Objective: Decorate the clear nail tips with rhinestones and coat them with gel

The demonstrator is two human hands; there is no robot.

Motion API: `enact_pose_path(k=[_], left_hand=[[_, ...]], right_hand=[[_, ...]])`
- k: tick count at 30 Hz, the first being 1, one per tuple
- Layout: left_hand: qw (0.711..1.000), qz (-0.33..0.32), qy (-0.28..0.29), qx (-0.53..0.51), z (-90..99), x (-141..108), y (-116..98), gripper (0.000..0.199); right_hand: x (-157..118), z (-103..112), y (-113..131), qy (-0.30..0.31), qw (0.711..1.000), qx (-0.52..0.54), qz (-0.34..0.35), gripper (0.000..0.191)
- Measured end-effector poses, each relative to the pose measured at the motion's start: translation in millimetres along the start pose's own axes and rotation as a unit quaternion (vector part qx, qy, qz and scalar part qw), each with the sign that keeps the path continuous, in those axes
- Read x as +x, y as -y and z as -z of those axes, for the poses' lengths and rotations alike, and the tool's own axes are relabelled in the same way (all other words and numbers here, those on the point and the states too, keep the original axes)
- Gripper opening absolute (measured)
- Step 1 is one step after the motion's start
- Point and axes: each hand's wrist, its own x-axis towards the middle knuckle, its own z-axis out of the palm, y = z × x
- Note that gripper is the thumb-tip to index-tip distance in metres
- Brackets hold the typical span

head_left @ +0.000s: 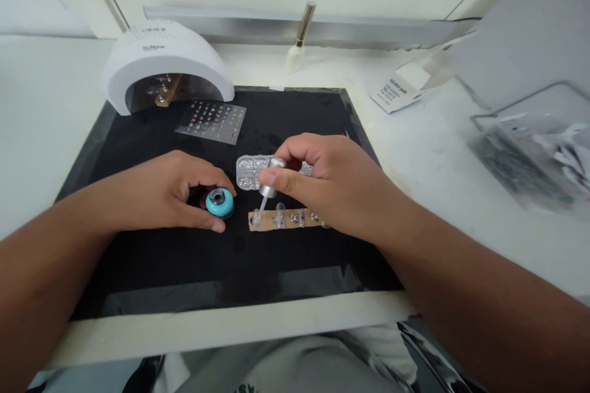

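My left hand (191, 193) is closed around a turquoise nail polish bottle (220, 203), whose dark neck stands uncapped. Between the thumb and fingers of my right hand (318, 175) is a silver-capped nail polish brush (268, 190). Its tip points down at the clear false nail (255, 217) on the left end of a tan strip (288, 221). More false nails sit along that strip, and my right hand hides its far end. Behind the brush lies a clear compartment case (249, 173) of small shiny rhinestones, partly covered by my fingers.
A white nail lamp (168, 61) stands back left, with another strip of nails (168, 91) inside. A sticker sheet (212, 121) lies on the black mat (184, 264). Behind stands a gold-capped bottle (302, 37); an alcohol pads box (401, 87) and plastic bags (534, 159) are right.
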Motion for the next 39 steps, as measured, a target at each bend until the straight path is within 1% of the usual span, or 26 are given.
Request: enact_pose_path(k=[5, 10, 13, 15, 19, 22, 24, 26, 32, 35, 37, 39], left_hand=[[1.0, 0.01, 0.0, 0.007, 0.2, -1.1, 0.5, 0.03], [1.0, 0.011, -0.004, 0.001, -0.6, -1.5, 1.4, 0.03], [1.0, 0.009, -0.008, -0.001, -1.2, -0.8, 0.2, 0.028], [1.0, -0.003, -0.015, 0.001, -1.3, -0.2, -1.5, 0.024], [0.999, -0.017, -0.028, 0.002, -1.1, 0.1, -3.5, 0.02], [1.0, -0.004, -0.019, 0.001, -1.0, -0.5, -2.3, 0.022], [1.0, 0.006, -0.013, 0.004, -0.9, -1.0, -0.9, 0.026], [1.0, 0.012, -0.009, 0.008, -0.7, -1.2, 0.1, 0.028], [1.0, 0.021, -0.004, 0.008, -0.5, -0.6, -0.6, 0.033], [1.0, 0.017, -0.007, 0.003, -1.2, -0.2, -0.7, 0.031], [1.0, 0.009, -0.009, 0.003, -1.6, 0.0, -0.2, 0.029], [1.0, 0.008, -0.009, 0.004, -1.7, -0.2, 0.5, 0.03]], right_hand=[[3.5, -1.1, -2.1, -0.027, 1.0, 0.008, -0.005, 0.025], [3.1, 0.7, -1.3, -0.041, 0.999, 0.026, -0.009, 0.025], [-0.4, 1.8, 2.2, -0.027, 0.998, 0.05, -0.019, 0.029], [-2.8, 1.0, 3.3, -0.016, 0.998, 0.052, -0.012, 0.035], [-4.0, -3.5, 1.0, -0.016, 1.0, 0.011, 0.012, 0.043], [-1.7, -5.3, -0.8, -0.03, 0.999, 0.004, 0.011, 0.036], [0.2, -4.8, -0.8, -0.042, 0.999, 0.01, 0.0, 0.028], [1.7, -3.7, -0.2, -0.052, 0.998, 0.013, -0.015, 0.025], [0.5, -1.2, 2.7, -0.062, 0.997, 0.021, -0.033, 0.026], [-2.9, -2.2, 4.0, -0.049, 0.998, 0.039, -0.023, 0.03], [-4.2, -3.3, 3.7, -0.043, 0.999, 0.029, -0.009, 0.035], [-4.2, -4.2, 2.5, -0.047, 0.999, 0.011, 0.004, 0.036]])
